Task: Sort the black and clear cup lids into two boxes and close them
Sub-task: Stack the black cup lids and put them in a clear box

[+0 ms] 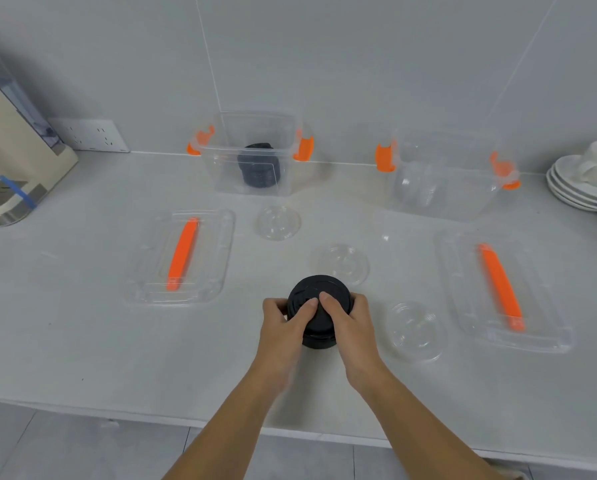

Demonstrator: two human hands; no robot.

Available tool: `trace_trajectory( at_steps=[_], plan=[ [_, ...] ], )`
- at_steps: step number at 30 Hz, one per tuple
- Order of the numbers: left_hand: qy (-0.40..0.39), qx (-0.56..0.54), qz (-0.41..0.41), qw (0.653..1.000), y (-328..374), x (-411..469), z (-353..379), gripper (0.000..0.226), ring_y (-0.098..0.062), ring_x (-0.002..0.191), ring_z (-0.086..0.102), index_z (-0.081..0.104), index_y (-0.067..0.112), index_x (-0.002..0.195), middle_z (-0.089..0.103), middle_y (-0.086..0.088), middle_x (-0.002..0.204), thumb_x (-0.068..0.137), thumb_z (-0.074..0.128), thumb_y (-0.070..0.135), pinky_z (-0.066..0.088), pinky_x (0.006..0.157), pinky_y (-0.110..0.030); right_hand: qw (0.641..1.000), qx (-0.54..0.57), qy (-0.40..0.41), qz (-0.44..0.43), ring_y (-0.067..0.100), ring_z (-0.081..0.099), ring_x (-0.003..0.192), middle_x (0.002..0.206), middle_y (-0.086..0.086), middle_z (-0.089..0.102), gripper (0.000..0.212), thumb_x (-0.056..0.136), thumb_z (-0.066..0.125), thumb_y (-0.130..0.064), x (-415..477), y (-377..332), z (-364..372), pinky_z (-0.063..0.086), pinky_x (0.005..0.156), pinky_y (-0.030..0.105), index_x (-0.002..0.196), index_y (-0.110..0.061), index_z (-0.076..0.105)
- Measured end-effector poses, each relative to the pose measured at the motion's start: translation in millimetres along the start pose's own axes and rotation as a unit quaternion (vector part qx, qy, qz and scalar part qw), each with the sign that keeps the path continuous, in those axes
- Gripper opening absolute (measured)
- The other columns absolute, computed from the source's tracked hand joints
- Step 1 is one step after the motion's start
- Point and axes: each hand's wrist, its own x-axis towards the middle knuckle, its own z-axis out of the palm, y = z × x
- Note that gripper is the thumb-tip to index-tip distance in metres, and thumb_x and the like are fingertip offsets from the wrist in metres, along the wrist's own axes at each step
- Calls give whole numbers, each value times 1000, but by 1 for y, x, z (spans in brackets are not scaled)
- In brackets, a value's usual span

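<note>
A stack of black cup lids (319, 299) stands on the white counter near the front middle. My left hand (285, 327) and my right hand (350, 323) both grip it from the sides, thumbs on top. Three clear lids lie loose on the counter: one (278, 222) in front of the left box, one (344, 263) just behind the stack, one (414, 330) to the right of my right hand. The left clear box (221, 168) holds a stack of black lids (260, 166). The right clear box (463, 202) holds clear lids (416, 183).
Both boxes stand uncovered by the wall, with orange latches. Their covers with orange handles lie flat: one (144, 282) at front left, one (546, 337) at front right. A beige appliance (10, 157) stands at far left. White saucers (563, 187) with a cup are stacked at far right.
</note>
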Motion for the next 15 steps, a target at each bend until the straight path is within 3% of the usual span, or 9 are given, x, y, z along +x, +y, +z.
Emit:
trace_trajectory(
  at_steps=[3,8,12,15],
  plan=[
    [2,-30,18,999,21,3,-3,43,-23,105,62,44,7,111,58,-8,113,81,71,23,52,94,-47,999,4,-8,-32,14,60,100,114,3,58,29,87,63,-27,0,-23,6,47,72,20,108,-16,48],
    [4,-66,66,996,58,7,-3,45,-18,95,64,46,4,115,57,-8,115,80,72,17,55,88,-44,996,17,-36,-75,7,59,94,111,0,58,31,87,63,-26,4,-61,15,46,68,18,111,-16,47],
    [6,-83,107,991,100,21,5,48,-20,96,65,46,2,117,60,-11,114,79,73,15,54,90,-46,991,28,-66,-111,4,58,90,108,-2,57,31,88,62,-24,20,-106,22,48,55,11,113,-16,46],
    [-8,-98,140,985,127,31,7,63,-21,97,67,49,-1,118,63,-16,117,66,79,20,56,87,-43,987,46,-91,-125,3,58,91,111,-2,58,33,88,61,-25,29,-132,29,48,57,11,115,-16,46]
  ],
)
